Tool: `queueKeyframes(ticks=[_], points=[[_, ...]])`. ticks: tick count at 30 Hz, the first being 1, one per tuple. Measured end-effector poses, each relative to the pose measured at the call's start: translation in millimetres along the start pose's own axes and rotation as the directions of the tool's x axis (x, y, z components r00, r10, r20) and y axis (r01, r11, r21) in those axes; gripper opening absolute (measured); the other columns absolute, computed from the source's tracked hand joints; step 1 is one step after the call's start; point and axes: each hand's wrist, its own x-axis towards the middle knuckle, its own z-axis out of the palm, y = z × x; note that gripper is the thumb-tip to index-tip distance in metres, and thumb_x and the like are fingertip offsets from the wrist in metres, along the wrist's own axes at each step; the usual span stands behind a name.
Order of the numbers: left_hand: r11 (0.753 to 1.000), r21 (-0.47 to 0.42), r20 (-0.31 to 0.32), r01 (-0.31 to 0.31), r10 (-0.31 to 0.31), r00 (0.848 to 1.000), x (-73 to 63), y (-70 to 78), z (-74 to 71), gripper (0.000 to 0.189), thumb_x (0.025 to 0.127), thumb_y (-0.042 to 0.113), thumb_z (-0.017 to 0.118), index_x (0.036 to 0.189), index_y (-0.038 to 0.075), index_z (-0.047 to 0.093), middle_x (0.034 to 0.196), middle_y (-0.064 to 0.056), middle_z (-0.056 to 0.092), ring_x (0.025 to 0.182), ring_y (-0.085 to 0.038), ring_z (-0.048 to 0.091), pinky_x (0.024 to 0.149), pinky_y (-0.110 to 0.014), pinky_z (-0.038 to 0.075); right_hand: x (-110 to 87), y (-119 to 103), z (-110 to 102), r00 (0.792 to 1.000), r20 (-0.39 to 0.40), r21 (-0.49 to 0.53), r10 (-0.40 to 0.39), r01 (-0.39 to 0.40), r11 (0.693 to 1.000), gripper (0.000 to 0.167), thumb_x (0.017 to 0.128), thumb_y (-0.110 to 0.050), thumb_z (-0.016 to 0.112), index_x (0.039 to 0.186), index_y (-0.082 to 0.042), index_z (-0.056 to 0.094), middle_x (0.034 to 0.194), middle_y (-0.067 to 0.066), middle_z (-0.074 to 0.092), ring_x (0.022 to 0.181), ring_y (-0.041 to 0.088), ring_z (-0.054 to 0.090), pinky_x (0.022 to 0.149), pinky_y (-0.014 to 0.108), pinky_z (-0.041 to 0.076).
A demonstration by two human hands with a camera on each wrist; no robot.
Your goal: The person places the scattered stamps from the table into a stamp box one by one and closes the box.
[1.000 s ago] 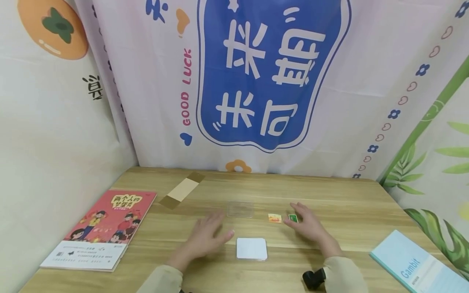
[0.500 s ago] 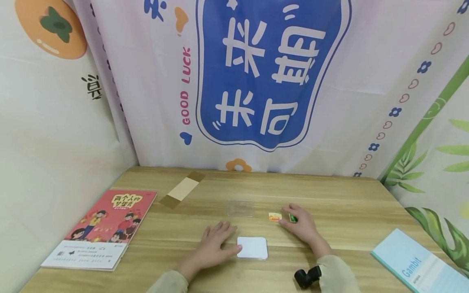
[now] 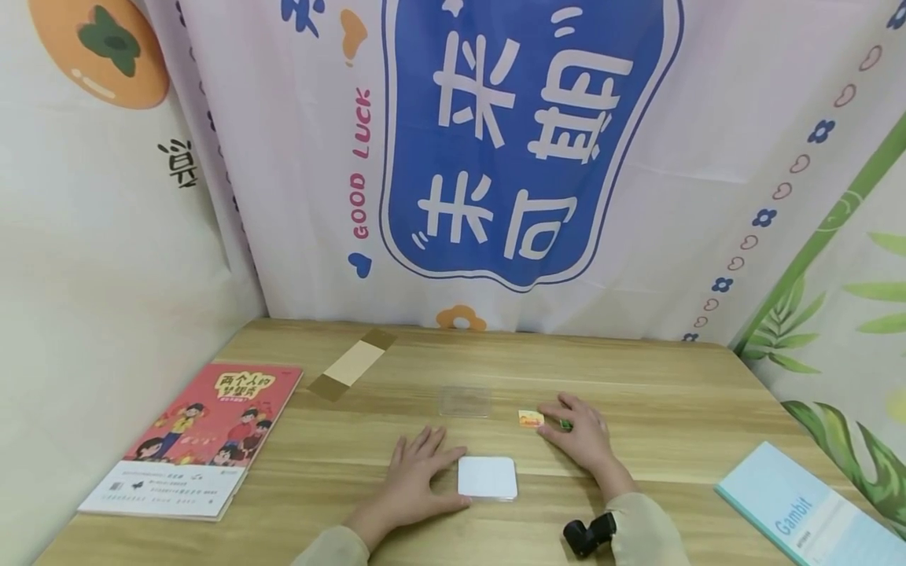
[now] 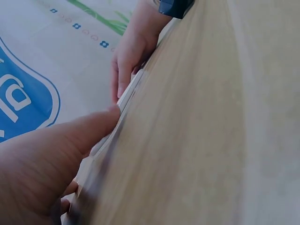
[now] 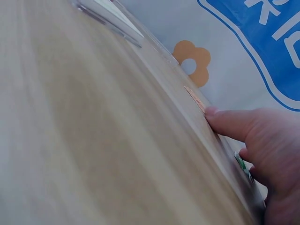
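Observation:
A stack of white cards (image 3: 487, 477) lies in a shallow clear case on the table. At its left side is my left hand (image 3: 418, 487), holding the case's two left corners between thumb and index finger; the other fingers are spread on the table. In the left wrist view the thumb (image 4: 96, 127) rests against the case's near edge. My right hand (image 3: 582, 432) touches the right end of a small yellow-orange card (image 3: 531, 419), which lies flat. The right wrist view shows the thumb (image 5: 227, 122) at that card's end. A small green card (image 5: 241, 163) is partly hidden beneath the right fingers.
A clear plastic lid (image 3: 464, 402) lies behind the white stack. A taped paper strip (image 3: 352, 366) is at the back left, a red picture book (image 3: 205, 440) on the left and a light-blue notebook (image 3: 807, 507) at the right edge. A printed cloth hangs behind the table.
My left hand has come right and down to the case, its index finger now at the far corner. The right hand has shifted left from above the green card to the orange card.

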Motion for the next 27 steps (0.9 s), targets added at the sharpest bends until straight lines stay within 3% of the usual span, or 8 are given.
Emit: queueKeyframes(ticks=[12, 27], points=[[1.000, 0.022, 0.004, -0.001, 0.001, 1.000, 0.5, -0.7, -0.4, 0.069, 0.069, 0.061, 0.055, 0.123, 0.019, 0.048, 0.137, -0.017, 0.023, 0.125, -0.037, 0.011, 0.093, -0.059, -0.003, 2.4, -4.6, 2.7, 0.999, -0.024, -0.044, 0.028, -0.029, 0.999, 0.037, 0.076, -0.037, 0.063, 0.108, -0.018, 0.062, 0.127, 0.019, 0.039, 0.117, 0.037, 0.029, 0.094, 0.054, 0.009], [1.000, 0.009, 0.017, 0.008, -0.008, 1.000, -0.3, 0.5, -2.0, 0.067, 0.070, 0.059, 0.055, 0.123, 0.020, 0.048, 0.138, -0.017, 0.023, 0.125, -0.036, 0.011, 0.093, -0.058, -0.003, 2.8, -6.5, 3.8, 0.998, -0.043, 0.000, 0.055, -0.055, 0.998, 0.027, 0.075, -0.028, 0.066, 0.100, -0.017, 0.066, 0.127, 0.018, 0.040, 0.117, 0.037, 0.029, 0.094, 0.054, 0.008]])
